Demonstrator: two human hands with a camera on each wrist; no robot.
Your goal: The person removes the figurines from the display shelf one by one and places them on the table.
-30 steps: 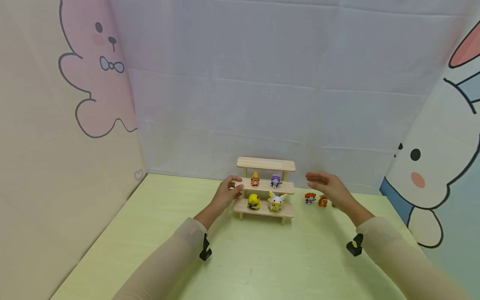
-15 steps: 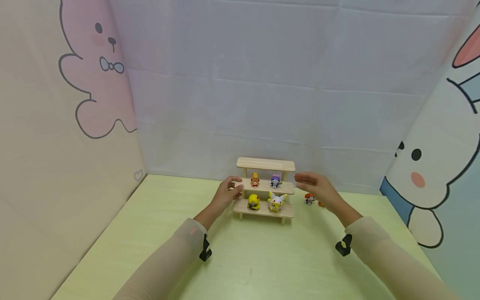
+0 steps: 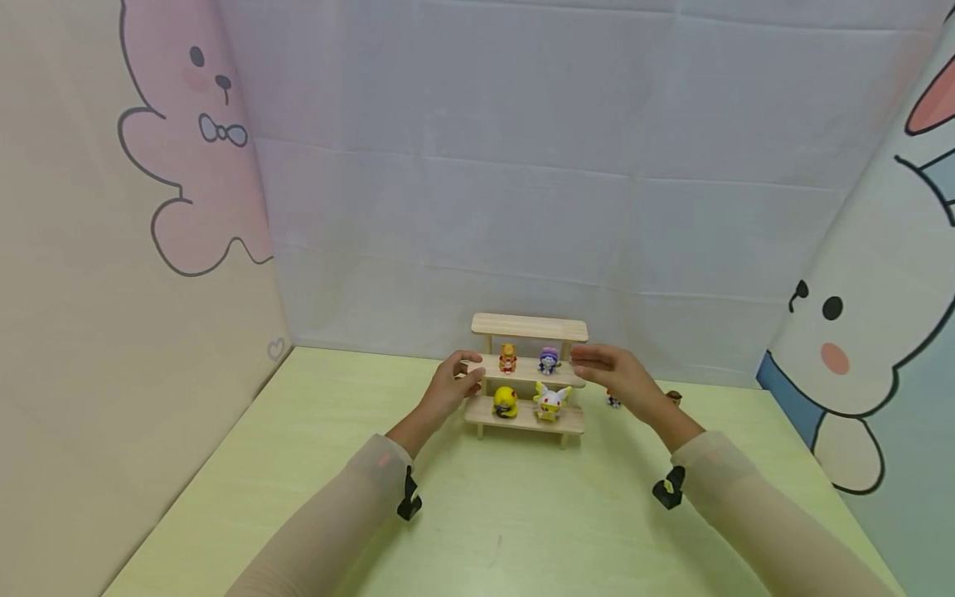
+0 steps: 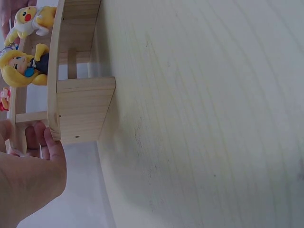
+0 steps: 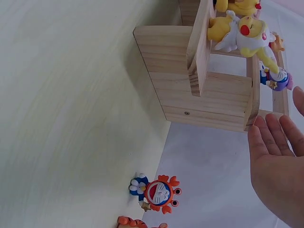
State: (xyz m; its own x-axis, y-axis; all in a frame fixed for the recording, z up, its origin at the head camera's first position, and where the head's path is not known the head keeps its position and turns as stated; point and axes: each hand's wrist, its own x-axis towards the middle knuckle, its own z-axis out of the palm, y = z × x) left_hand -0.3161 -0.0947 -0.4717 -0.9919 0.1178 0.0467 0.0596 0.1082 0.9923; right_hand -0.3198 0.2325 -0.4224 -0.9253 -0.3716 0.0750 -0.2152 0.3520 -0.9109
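Note:
A three-tier wooden display shelf (image 3: 528,326) stands near the back of the table. My left hand (image 3: 451,385) grips the left end of its middle tier, thumb on one side and fingers (image 4: 45,142) on the other. At the opposite end my right hand (image 3: 621,378) holds nothing; its straight fingertips lie right at the tier's edge. On the middle tier stand an orange-and-red figurine (image 3: 508,358) and a purple-hatted one (image 3: 548,361). The lowest tier bears a yellow-haired figurine (image 4: 21,69) and a white-and-yellow figurine with long ears (image 5: 251,37).
Right of the shelf, on the table (image 3: 462,522), stands a blue cat figurine with a red crab hood (image 5: 159,191). A tiger-striped figurine (image 5: 130,222) is partly cut off beside it. White cloth (image 3: 522,207) hangs behind the shelf.
My right hand has moved left from above the loose figurines to the shelf's right end, and it now covers part of them. My left hand and the shelf have stayed put.

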